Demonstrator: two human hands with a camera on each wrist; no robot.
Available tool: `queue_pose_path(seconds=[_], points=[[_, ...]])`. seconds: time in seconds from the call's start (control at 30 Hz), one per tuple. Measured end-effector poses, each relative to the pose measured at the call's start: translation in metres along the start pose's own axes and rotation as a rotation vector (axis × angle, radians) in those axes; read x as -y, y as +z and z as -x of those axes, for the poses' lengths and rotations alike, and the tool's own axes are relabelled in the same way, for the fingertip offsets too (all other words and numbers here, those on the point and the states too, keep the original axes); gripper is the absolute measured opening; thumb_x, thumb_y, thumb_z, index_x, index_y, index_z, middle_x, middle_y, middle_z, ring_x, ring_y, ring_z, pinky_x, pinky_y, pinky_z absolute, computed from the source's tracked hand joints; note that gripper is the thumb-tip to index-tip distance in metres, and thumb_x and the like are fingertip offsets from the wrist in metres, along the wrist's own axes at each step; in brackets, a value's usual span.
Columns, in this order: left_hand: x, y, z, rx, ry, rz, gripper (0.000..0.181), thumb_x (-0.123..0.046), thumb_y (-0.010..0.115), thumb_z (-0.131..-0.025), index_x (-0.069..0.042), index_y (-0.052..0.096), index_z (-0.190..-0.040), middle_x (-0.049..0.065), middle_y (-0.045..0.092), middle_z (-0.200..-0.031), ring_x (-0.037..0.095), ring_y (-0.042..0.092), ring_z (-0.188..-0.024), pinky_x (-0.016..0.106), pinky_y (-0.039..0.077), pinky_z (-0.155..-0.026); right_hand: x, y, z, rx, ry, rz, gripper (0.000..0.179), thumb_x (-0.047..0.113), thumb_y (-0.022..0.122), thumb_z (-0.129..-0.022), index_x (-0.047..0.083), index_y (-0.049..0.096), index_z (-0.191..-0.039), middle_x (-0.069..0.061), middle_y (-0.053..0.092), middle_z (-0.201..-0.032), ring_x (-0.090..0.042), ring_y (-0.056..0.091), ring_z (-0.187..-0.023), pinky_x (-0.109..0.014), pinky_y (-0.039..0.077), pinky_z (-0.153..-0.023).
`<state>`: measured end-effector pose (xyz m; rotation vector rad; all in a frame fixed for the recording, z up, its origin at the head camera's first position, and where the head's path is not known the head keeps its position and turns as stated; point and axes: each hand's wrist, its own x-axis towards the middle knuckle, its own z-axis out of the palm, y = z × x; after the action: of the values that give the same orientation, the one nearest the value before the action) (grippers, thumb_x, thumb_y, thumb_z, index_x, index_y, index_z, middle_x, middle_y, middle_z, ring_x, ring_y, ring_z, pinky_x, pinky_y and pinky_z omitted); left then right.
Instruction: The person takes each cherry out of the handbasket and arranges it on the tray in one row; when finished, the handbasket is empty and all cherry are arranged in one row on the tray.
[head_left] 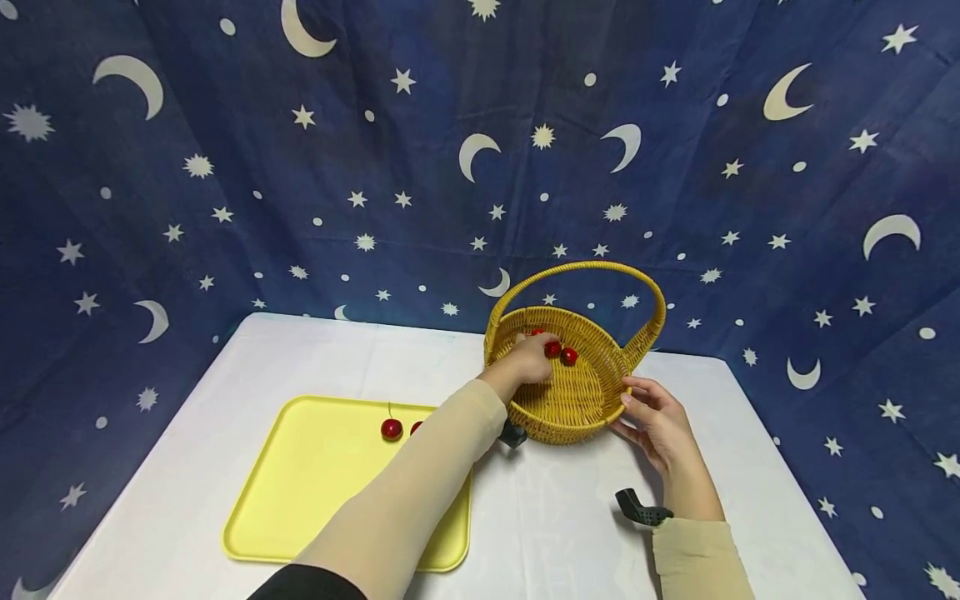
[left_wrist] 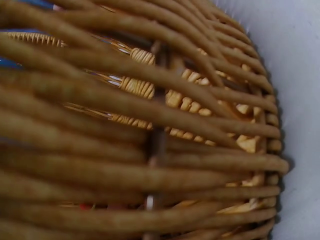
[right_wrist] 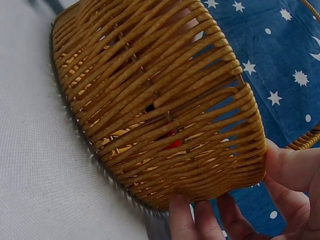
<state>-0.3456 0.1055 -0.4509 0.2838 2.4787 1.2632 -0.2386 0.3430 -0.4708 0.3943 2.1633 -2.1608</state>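
Note:
A yellow-brown wicker basket (head_left: 573, 400) with a tall arched handle stands toward the back of the white table. Inside it lie red cherries (head_left: 569, 357), grouped near the far wall. My left hand (head_left: 528, 360) reaches over the near rim into the basket, its fingers at the cherries; whether it pinches one is hidden. My right hand (head_left: 660, 421) holds the basket's right side, the thumb at the rim and the fingers against the outer wall. In the right wrist view the woven wall (right_wrist: 165, 105) fills the middle, with the fingers (right_wrist: 205, 220) on it.
A yellow tray (head_left: 300, 500) lies on the left of the table, partly behind my left sleeve. On it are a cherry (head_left: 392, 429) with a stem and another half covered by the sleeve. A dark blue cloth (head_left: 420, 275) with moons and stars hangs behind the table.

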Motion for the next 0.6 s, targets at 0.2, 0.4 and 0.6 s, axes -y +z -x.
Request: queue_pose_path(seconds=[0.2, 0.4, 0.6], points=[[0.0004, -0.0004, 0.0003, 0.023, -0.004, -0.022, 0.065, 0.002, 0.072, -0.087, -0.015, 0.062, -0.149, 0.013, 0.059, -0.145, 0.025, 0.051, -0.114, 0.033, 0.044, -0.090, 0.0008, 0.0008, 0.0008, 0.007, -0.002, -0.005, 0.040, 0.015, 0.068, -0.106, 0.016, 0.059, -0.146, 0.005, 0.058, -0.126, -0.013, 0.069, -0.111, -0.039, 0.064, -0.093], [0.0022, -0.0001, -0.0025, 0.129, 0.067, -0.029, 0.053, 0.008, 0.067, -0.088, -0.013, 0.072, -0.137, 0.007, 0.066, -0.139, 0.021, 0.051, -0.096, 0.027, 0.037, -0.068, 0.0006, 0.0006, 0.0010, 0.014, -0.005, -0.011, 0.039, 0.015, 0.068, -0.106, 0.017, 0.060, -0.144, 0.004, 0.058, -0.127, -0.013, 0.070, -0.111, -0.038, 0.065, -0.091], [0.0033, 0.0012, -0.0033, 0.376, 0.274, -0.122, 0.048, 0.007, 0.065, -0.088, -0.012, 0.079, -0.129, 0.002, 0.072, -0.111, 0.010, 0.047, -0.078, 0.020, 0.037, -0.065, 0.0005, 0.0007, 0.0006, 0.020, -0.017, -0.019, 0.038, 0.014, 0.068, -0.106, 0.015, 0.061, -0.143, 0.005, 0.059, -0.123, -0.011, 0.071, -0.108, -0.040, 0.065, -0.091]])
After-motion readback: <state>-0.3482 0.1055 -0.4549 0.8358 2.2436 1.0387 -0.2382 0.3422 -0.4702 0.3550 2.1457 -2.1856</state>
